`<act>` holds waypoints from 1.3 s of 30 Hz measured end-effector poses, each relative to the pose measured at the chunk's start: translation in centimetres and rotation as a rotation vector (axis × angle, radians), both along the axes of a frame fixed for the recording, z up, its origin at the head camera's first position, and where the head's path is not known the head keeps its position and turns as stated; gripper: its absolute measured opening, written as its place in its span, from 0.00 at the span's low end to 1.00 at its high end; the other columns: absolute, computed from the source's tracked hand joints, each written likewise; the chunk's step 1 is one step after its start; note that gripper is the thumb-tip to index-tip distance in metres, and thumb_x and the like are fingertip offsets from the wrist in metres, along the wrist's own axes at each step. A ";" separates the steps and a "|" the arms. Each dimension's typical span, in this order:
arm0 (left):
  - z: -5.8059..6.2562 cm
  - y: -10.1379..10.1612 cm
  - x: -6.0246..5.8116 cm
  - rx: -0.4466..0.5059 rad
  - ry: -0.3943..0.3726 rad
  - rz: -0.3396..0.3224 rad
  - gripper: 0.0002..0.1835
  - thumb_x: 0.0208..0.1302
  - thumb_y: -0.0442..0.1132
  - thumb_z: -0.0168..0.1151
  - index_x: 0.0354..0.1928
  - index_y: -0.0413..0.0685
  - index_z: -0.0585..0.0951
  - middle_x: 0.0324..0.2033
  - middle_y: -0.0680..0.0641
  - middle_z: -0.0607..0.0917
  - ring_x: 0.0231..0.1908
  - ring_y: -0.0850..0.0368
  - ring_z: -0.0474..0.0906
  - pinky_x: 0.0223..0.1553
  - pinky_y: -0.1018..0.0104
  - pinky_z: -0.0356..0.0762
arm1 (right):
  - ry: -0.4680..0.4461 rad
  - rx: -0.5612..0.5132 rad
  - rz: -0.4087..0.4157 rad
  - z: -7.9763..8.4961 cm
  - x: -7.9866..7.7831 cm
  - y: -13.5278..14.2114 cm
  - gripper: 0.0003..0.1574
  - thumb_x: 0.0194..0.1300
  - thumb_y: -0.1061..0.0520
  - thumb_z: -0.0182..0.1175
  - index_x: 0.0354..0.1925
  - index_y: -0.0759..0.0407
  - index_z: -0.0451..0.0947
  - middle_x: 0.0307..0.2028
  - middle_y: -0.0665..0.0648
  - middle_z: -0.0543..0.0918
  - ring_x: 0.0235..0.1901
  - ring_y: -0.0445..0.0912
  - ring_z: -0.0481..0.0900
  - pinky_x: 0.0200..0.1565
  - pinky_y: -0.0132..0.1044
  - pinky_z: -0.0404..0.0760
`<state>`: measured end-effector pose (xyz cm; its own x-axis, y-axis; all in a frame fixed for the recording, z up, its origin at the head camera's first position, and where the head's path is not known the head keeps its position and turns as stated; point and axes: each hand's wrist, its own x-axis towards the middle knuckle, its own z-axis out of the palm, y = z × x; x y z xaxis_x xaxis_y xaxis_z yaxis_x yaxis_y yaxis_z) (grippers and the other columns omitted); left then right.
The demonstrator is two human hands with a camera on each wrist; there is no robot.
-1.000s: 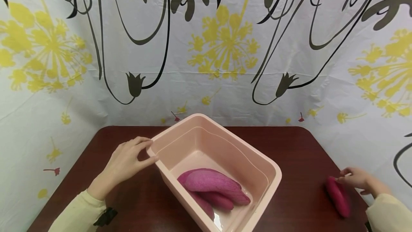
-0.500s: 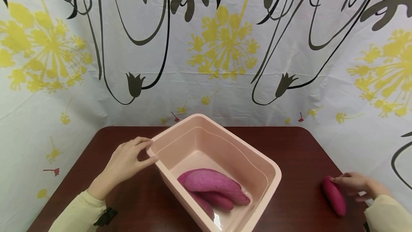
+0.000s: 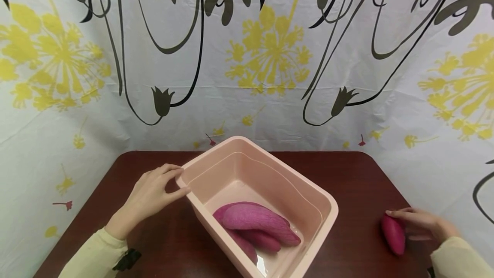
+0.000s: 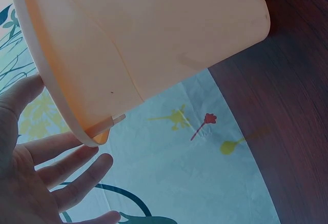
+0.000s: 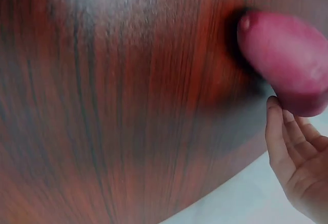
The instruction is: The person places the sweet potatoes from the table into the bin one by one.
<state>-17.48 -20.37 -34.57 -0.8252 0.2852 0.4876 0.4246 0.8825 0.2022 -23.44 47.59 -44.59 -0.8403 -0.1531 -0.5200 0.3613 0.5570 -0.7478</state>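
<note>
A pale pink plastic tub (image 3: 312,183) stands in the middle of the table with several purple-skinned sweet potatoes (image 3: 254,218) heaped in its near end. My left hand (image 3: 154,192) pinches the tub's rim at its left corner; the left wrist view has the thumb and index finger at the rim, the other fingers spread beside it. Over the table's right side, my right hand (image 3: 418,222) holds another sweet potato (image 3: 393,236) at its far end. In the right wrist view its fingertips lie against the sweet potato (image 5: 282,55), and the thumb is hidden behind it.
The dark red-brown wooden table (image 3: 359,179) has rounded far corners. A white cloth (image 3: 270,115) with yellow, black and grey plant prints hangs behind and beside it. Black bands (image 3: 127,259) show at the sleeve cuffs.
My right hand has moved left with the sweet potato, a little closer to the tub. The left hand, the tub and the sweet potatoes in it stay where they were.
</note>
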 end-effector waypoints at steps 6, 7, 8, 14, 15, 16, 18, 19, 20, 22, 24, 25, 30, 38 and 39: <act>0.0 0.0 0.0 0.001 -0.004 0.003 0.29 0.46 0.56 0.64 0.44 0.41 0.80 0.42 0.47 0.78 0.41 0.50 0.75 0.41 0.50 0.69 | -0.027 -0.046 0.010 0.1 -0.1 -1.4 0.46 0.60 0.45 0.51 0.54 0.81 0.44 0.38 0.58 0.74 0.39 0.50 0.76 0.41 0.46 0.74; 0.0 0.0 0.0 0.002 -0.006 0.003 0.29 0.46 0.56 0.64 0.44 0.41 0.80 0.42 0.47 0.78 0.41 0.50 0.75 0.41 0.51 0.69 | -0.029 -0.056 0.019 0.1 -0.1 -1.5 0.47 0.60 0.45 0.51 0.54 0.82 0.44 0.38 0.59 0.74 0.39 0.50 0.76 0.41 0.47 0.74; 0.1 0.0 0.0 0.003 -0.008 0.004 0.29 0.46 0.57 0.64 0.44 0.41 0.80 0.42 0.47 0.78 0.41 0.50 0.75 0.41 0.51 0.69 | -0.032 -0.071 0.022 0.0 -0.1 -1.6 0.46 0.60 0.46 0.51 0.54 0.82 0.44 0.37 0.59 0.74 0.39 0.50 0.76 0.41 0.48 0.74; 0.2 0.0 0.0 0.002 -0.006 0.005 0.29 0.46 0.57 0.64 0.44 0.41 0.80 0.42 0.47 0.78 0.41 0.49 0.75 0.41 0.51 0.69 | -0.033 -0.111 0.012 -0.2 -0.1 -1.9 0.41 0.59 0.48 0.53 0.51 0.79 0.47 0.35 0.59 0.74 0.38 0.53 0.76 0.40 0.49 0.74; 0.2 0.0 0.0 0.002 -0.003 0.004 0.29 0.46 0.57 0.64 0.44 0.41 0.80 0.42 0.47 0.78 0.41 0.49 0.75 0.41 0.51 0.69 | -0.040 -0.117 0.011 -0.4 -0.2 -1.8 0.40 0.59 0.48 0.53 0.50 0.78 0.47 0.35 0.59 0.74 0.38 0.53 0.76 0.40 0.48 0.74; 0.2 0.0 0.0 0.002 -0.001 0.003 0.29 0.46 0.56 0.64 0.44 0.41 0.80 0.42 0.47 0.78 0.41 0.50 0.75 0.41 0.51 0.70 | -0.048 -0.122 0.014 -0.5 -0.3 -1.7 0.40 0.59 0.48 0.53 0.51 0.77 0.47 0.35 0.60 0.74 0.38 0.53 0.76 0.40 0.48 0.74; 0.2 0.0 0.0 0.002 0.001 0.003 0.29 0.46 0.56 0.64 0.44 0.41 0.80 0.42 0.47 0.78 0.40 0.50 0.75 0.40 0.51 0.70 | -0.056 -0.130 0.030 -0.7 -0.5 -1.5 0.39 0.59 0.48 0.54 0.50 0.77 0.48 0.35 0.60 0.75 0.38 0.52 0.76 0.40 0.47 0.74; 0.1 0.0 0.0 0.002 0.003 0.002 0.29 0.46 0.56 0.64 0.44 0.41 0.80 0.42 0.47 0.78 0.40 0.50 0.75 0.40 0.51 0.70 | -0.055 -0.124 0.037 -0.8 -0.5 -1.5 0.40 0.59 0.48 0.54 0.50 0.77 0.48 0.36 0.60 0.75 0.38 0.52 0.77 0.40 0.47 0.74; 0.1 0.0 0.0 0.002 0.002 0.002 0.29 0.46 0.56 0.64 0.44 0.41 0.80 0.42 0.47 0.78 0.40 0.50 0.75 0.40 0.51 0.70 | -0.058 -0.126 0.048 -0.8 -0.5 -1.4 0.40 0.58 0.48 0.54 0.50 0.77 0.49 0.36 0.60 0.75 0.38 0.52 0.77 0.40 0.47 0.74; 0.1 0.0 0.0 0.002 0.001 0.003 0.29 0.46 0.56 0.64 0.44 0.41 0.80 0.42 0.47 0.78 0.40 0.49 0.75 0.40 0.51 0.70 | -0.044 -0.102 0.056 -0.6 -0.3 -1.6 0.41 0.58 0.47 0.54 0.50 0.78 0.49 0.36 0.59 0.75 0.38 0.52 0.77 0.39 0.47 0.74; 0.0 0.0 0.0 0.001 -0.002 0.004 0.29 0.46 0.56 0.64 0.44 0.41 0.80 0.42 0.47 0.78 0.40 0.49 0.75 0.41 0.51 0.70 | -0.035 -0.076 0.051 -0.3 0.0 -1.9 0.42 0.58 0.47 0.54 0.51 0.80 0.48 0.35 0.58 0.75 0.38 0.52 0.77 0.39 0.48 0.74; 0.0 0.0 0.0 0.001 -0.004 0.005 0.29 0.46 0.56 0.64 0.44 0.41 0.80 0.42 0.47 0.78 0.40 0.49 0.75 0.41 0.51 0.70 | -0.028 -0.065 0.052 -0.1 0.2 -2.1 0.43 0.58 0.47 0.53 0.51 0.81 0.48 0.35 0.58 0.75 0.38 0.52 0.76 0.39 0.48 0.74; 0.0 0.0 0.0 0.002 -0.006 0.006 0.29 0.46 0.56 0.65 0.44 0.41 0.80 0.42 0.47 0.78 0.40 0.49 0.75 0.41 0.51 0.70 | -0.014 -0.018 0.028 0.6 0.8 -3.1 0.44 0.59 0.47 0.53 0.52 0.81 0.46 0.34 0.57 0.75 0.38 0.53 0.76 0.39 0.48 0.74; 0.1 0.0 0.0 0.003 -0.007 0.005 0.29 0.45 0.56 0.65 0.44 0.41 0.80 0.42 0.47 0.78 0.41 0.49 0.75 0.41 0.51 0.69 | 0.000 0.006 0.026 1.0 0.8 -3.6 0.49 0.58 0.47 0.54 0.55 0.82 0.40 0.34 0.58 0.74 0.36 0.52 0.76 0.37 0.48 0.75; 0.1 0.0 0.0 0.005 -0.008 0.006 0.29 0.45 0.56 0.65 0.44 0.41 0.80 0.42 0.47 0.78 0.41 0.49 0.75 0.41 0.51 0.69 | -0.001 -0.003 0.029 1.0 0.8 -3.7 0.49 0.58 0.47 0.54 0.55 0.82 0.40 0.34 0.58 0.74 0.36 0.52 0.76 0.37 0.47 0.75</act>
